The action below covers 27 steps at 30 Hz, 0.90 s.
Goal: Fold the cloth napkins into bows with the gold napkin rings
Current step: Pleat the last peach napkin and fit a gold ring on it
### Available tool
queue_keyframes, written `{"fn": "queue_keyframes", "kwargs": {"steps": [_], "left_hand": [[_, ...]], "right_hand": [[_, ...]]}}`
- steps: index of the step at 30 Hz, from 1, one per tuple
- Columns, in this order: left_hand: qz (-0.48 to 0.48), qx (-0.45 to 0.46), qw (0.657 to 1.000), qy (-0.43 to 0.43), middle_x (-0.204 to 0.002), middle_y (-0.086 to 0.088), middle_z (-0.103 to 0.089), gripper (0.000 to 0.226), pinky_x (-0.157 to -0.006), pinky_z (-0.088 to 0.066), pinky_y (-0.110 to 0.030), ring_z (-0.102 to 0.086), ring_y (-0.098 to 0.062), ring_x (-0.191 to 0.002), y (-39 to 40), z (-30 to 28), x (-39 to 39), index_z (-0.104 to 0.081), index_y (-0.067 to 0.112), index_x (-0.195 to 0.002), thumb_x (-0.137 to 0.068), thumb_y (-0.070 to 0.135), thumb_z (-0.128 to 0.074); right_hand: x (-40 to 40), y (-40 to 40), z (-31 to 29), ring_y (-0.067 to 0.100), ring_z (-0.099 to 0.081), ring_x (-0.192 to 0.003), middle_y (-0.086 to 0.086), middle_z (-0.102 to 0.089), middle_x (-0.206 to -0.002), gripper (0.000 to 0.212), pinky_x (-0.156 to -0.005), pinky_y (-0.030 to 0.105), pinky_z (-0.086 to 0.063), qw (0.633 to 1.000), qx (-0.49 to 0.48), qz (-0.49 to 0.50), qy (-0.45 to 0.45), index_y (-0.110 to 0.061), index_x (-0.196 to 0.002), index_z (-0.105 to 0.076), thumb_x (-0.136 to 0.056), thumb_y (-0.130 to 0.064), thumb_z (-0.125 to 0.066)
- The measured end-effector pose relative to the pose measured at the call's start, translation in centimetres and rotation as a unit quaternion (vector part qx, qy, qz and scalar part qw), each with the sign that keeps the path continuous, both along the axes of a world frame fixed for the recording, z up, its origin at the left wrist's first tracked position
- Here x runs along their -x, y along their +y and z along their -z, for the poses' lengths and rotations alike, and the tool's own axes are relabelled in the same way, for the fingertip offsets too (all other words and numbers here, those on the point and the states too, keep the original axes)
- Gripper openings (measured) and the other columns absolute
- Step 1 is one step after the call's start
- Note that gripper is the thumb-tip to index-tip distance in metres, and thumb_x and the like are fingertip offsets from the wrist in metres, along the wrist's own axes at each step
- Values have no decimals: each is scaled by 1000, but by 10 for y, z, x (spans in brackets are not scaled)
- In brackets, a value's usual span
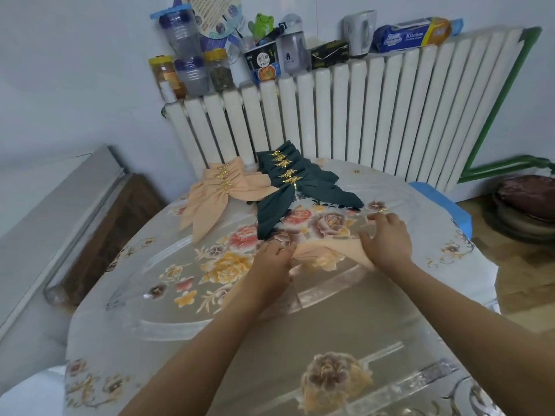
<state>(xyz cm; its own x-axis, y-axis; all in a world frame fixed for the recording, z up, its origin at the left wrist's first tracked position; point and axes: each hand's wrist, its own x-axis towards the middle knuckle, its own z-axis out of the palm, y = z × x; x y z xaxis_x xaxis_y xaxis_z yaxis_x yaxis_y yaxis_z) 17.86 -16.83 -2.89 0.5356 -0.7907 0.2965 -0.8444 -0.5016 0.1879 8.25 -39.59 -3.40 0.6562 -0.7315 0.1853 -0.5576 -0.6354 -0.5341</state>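
Both hands worked a peach napkin (pixel 327 250) lying on the flowered cloth of the desk (pixel 330 319). The left hand (pixel 273 262) had its fingers curled, pinching the gathered left end of the napkin; the right hand (pixel 387 241) lay flat over the right end, fingers spread and pressing it down. A loose gold ring (pixel 384 211) lay on the desk just beyond the right fingertips. Farther back sat finished bows: a peach stack (pixel 222 190) on the left and a dark green stack (pixel 294 181) beside it, each with gold leaf-shaped rings. Behind stood a white radiator (pixel 360 115); on top of it lay jars, bottles, a green frog toy (pixel 262 24) and a blue package (pixel 411 34) reading "Kitchen"; other labels were too blurred to read
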Motion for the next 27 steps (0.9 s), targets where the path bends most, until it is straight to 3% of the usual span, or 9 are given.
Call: {"fn": "queue_keyframes", "kwargs": {"steps": [3, 6, 11, 15, 20, 23, 27], "left_hand": [[6, 9, 1000, -18, -104, -15, -61, 51, -82, -42, -38, -52, -32, -95, -13, 9, -10, -51, 2, -133, -83, 3, -63], [4, 25, 1000, -8, -105, -14, -61, 46, -84, -43, -40, -51, -32, -96, -22, 13, -17, -51, 3, -133, -88, 5, -55], [-4, 30, 1000, 8, -90, -16, -64, 39, -66, -43, -36, -56, -34, -79, -38, 19, -28, -63, 1, -118, -80, 6, -53], [9, 39, 999, 5, -94, -18, -64, 38, -68, -48, -41, -57, -36, -82, -43, 25, -30, -63, 3, -120, -84, 12, -52], [8, 37, 999, 23, -104, -19, -62, 41, -79, -49, -48, -55, -38, -93, -47, 27, -28, -59, 4, -126, -89, 16, -46], [13, 41, 999, 26, -101, -19, -63, 40, -77, -50, -47, -56, -37, -92, -46, 25, -25, -59, 1, -124, -86, 9, -48], [21, 60, 998, 16, -90, -16, -62, 41, -71, -49, -40, -56, -33, -83, -44, 26, -23, -62, 0, -121, -80, 0, -53]], "right_hand": [[-12, -22, 3, 34, -39, -118, 18, -44, -132, 54, -98, 39, -34, 998, 26, 56, 32, -9, -132, -44, -86, -31, -61], [-20, -35, 10, 36, -39, -118, 19, -40, -132, 59, -98, 40, -33, 996, 34, 77, 24, -12, -133, -42, -82, -31, -65], [-32, -55, 16, 38, -36, -121, 21, -34, -136, 67, -100, 42, -33, 996, 9, 85, 31, -11, -138, -36, -83, -34, -66], [-35, -64, 20, 38, -37, -118, 21, -39, -131, 53, -97, 43, -35, 997, -6, 74, 20, -8, -137, -39, -89, -24, -58], [-32, -68, 20, 35, -45, -101, 18, -37, -117, 24, -81, 39, -44, 998, -18, 65, -8, -5, -112, -50, -89, -12, -50], [-30, -71, 23, 30, -47, -96, 14, -37, -113, 26, -84, 40, -48, 998, -31, 42, -31, -8, -115, -53, -89, -10, -52], [-23, -68, 19, 32, -48, -104, 13, -47, -114, 40, -82, 37, -44, 999, -14, 32, -5, -24, -130, -54, -90, -19, -55]]}}
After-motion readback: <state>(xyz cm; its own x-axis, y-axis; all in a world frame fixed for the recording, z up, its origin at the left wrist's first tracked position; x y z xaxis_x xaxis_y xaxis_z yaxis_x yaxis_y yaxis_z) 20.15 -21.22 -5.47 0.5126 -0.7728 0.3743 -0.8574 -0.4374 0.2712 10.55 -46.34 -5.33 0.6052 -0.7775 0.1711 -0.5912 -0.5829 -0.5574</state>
